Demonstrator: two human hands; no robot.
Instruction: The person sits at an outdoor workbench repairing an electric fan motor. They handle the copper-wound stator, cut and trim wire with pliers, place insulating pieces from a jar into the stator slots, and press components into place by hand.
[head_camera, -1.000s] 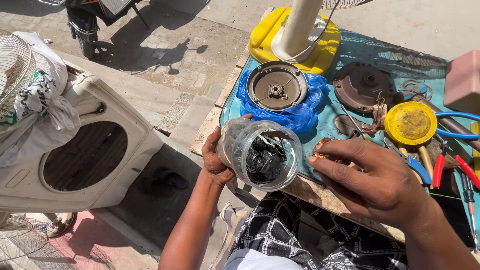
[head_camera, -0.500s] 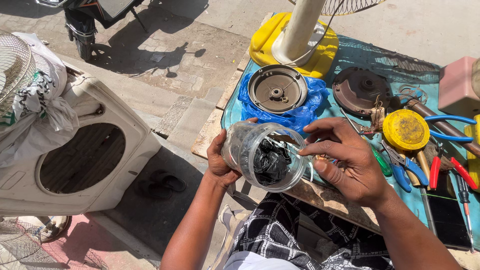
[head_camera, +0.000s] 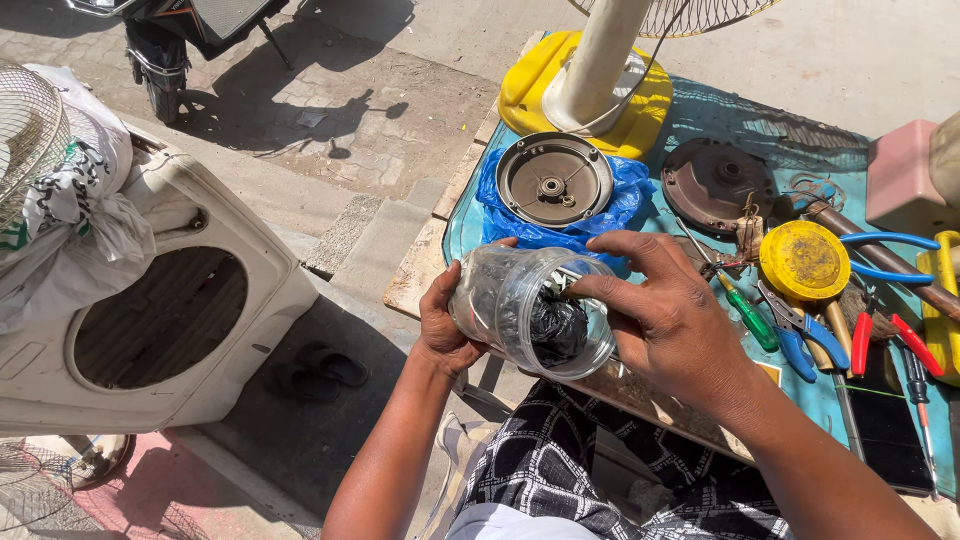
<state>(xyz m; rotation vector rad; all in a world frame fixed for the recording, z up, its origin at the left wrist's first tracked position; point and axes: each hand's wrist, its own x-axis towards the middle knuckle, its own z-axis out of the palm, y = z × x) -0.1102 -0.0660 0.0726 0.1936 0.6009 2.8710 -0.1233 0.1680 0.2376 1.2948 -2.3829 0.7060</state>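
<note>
The left hand (head_camera: 445, 325) is wrapped around the clear jar (head_camera: 520, 305) from beneath, tilting its mouth toward the person so the contents can be reached. The right hand (head_camera: 665, 320) has its fingertips in the jar mouth, above a black bag (head_camera: 555, 325) inside; whether they pinch anything cannot be told, since the rim hides them. The jar is held over the lap, just off the near edge of the bench (head_camera: 480, 215). On the bench, a motor cover (head_camera: 555, 182) rests on blue plastic (head_camera: 625, 200), probably to keep it clean. A yellow lid (head_camera: 805, 260), screwdriver (head_camera: 748, 315) and pliers (head_camera: 800, 340) lie near the right hand.
</note>
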